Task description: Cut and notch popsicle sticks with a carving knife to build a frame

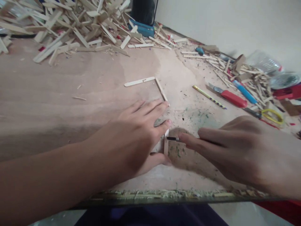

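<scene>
My left hand (138, 135) lies flat on the wooden board (70, 94), fingers spread over a frame of flat wooden sticks (161, 89); its thumb and forefinger bracket a short upright stick (166, 145). My right hand (235, 150) is closed on a thin dark blade (172, 138), whose tip touches that stick. Two sides of the stick frame show beyond my left fingers; the part under the palm is hidden.
A big heap of wooden sticks (70, 25) fills the back left. To the right lie a striped pencil (209, 97), a red cutter (231, 98), a blue cutter (244, 92), yellow-handled scissors (270, 115) and stick offcuts (249, 78). A dark and blue object (143, 18) stands at the back.
</scene>
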The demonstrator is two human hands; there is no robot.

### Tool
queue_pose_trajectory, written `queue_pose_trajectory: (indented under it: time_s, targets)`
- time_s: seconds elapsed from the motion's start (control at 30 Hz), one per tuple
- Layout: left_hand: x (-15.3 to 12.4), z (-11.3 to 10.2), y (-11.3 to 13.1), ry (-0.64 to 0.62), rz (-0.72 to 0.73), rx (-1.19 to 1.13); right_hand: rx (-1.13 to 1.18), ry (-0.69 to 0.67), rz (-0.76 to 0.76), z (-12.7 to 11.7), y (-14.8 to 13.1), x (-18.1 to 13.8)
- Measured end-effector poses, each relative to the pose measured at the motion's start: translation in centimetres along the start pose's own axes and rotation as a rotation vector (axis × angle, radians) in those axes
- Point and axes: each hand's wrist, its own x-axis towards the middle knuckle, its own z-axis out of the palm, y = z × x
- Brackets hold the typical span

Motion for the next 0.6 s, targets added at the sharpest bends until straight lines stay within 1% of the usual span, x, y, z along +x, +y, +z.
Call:
queue_pose_trajectory:
  time_s: [0.1, 0.3, 0.37, 0.47, 0.53, 0.6]
  targets:
    - [0.0, 0.1, 0.0, 0.0, -0.008, -0.011, 0.027, 0.001, 0.022, 0.0, 0.0, 0.3]
    - [0.3, -0.1, 0.0, -0.011, -0.006, 0.021, 0.291, 0.048, 0.139, 1.0, -0.1, 0.1]
    - [0.4, -0.1, 0.0, -0.016, -0.001, 0.016, 0.326, 0.043, 0.155, 1.5, 0.0, -0.3]
    - [0.5, -0.2, 0.0, -0.023, 0.001, 0.013, 0.218, 0.053, 0.128, 1.9, 0.3, -0.8]
    - [0.5, -0.2, 0.0, -0.02, -0.002, 0.011, 0.114, 0.065, 0.068, 2.0, 0.6, -1.1]
    - [0.5, -0.3, 0.0, -0.035, -0.012, 0.002, 0.057, 0.05, -0.002, 1.7, 0.9, -1.0]
